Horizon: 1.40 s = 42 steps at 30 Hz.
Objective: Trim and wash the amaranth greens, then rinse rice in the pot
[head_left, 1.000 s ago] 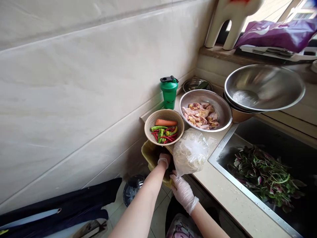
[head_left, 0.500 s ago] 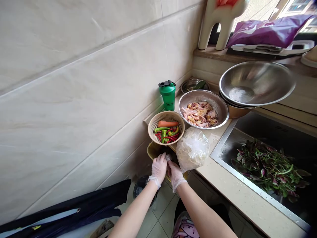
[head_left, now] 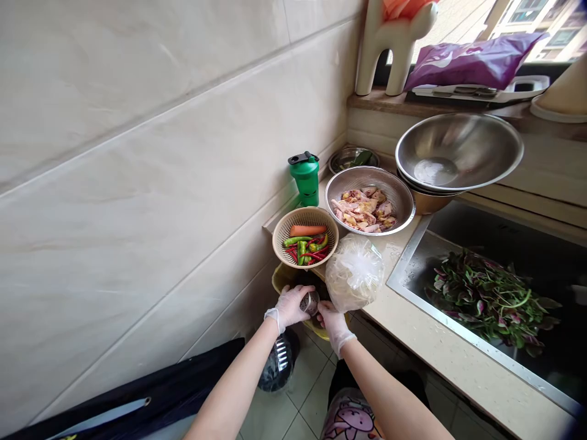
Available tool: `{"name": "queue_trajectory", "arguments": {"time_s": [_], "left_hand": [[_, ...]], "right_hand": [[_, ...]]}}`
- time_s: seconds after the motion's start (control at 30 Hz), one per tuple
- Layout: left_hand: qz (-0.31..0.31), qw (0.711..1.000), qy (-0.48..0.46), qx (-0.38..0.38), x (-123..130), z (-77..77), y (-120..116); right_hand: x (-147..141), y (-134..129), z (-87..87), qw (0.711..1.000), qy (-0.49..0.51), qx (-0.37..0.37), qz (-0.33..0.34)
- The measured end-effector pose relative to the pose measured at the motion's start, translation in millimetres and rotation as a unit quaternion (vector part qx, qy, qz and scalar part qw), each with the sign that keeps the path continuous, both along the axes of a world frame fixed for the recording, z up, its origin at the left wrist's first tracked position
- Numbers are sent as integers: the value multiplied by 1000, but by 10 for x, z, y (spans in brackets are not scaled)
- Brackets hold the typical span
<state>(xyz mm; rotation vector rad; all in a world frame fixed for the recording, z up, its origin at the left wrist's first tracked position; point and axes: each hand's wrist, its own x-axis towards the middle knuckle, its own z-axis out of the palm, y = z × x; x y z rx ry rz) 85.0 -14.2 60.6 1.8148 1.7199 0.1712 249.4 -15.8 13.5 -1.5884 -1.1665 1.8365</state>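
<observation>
Both my hands wear thin clear gloves and are held low over a bin with a yellow liner. My left hand is closed around a small metal sink strainer, tilted so that its holed end shows. At the strainer's right edge is my right hand, its fingers curled together; what they pinch, if anything, is hidden. The inside of the bin is dark and partly covered by my hands.
On the counter by the bin stand a basket of carrot and peppers, a knotted plastic bag, a colander of raw meat pieces, a green shaker bottle and stacked steel bowls. Leafy greens lie in the sink.
My hands have moved slightly apart. The left has turned the sink strainer, so more of its metal body shows. My view has shifted a little.
</observation>
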Motion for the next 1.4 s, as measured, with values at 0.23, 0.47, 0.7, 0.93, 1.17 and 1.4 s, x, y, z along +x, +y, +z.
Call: {"name": "queue_trajectory", "arguments": {"time_s": [0.23,0.47,0.7,0.93,1.17,1.4], "left_hand": [[56,993,99,37,212,-85,29],[43,983,177,0,281,10,197],[44,977,208,-24,231,53,219],[20,980,199,-8,264,98,229],[152,973,-171,-28,-94,-48,44],[242,778,-578,-48,-292,-108,-398]], "right_hand": [[440,-100,279,842,-342,184,375],[404,15,214,779,-401,203,437],[408,25,190,781,-399,203,437],[426,30,171,785,-391,201,436],[455,55,170,795,-376,201,432],[404,-145,347,855,-329,222,335]]}}
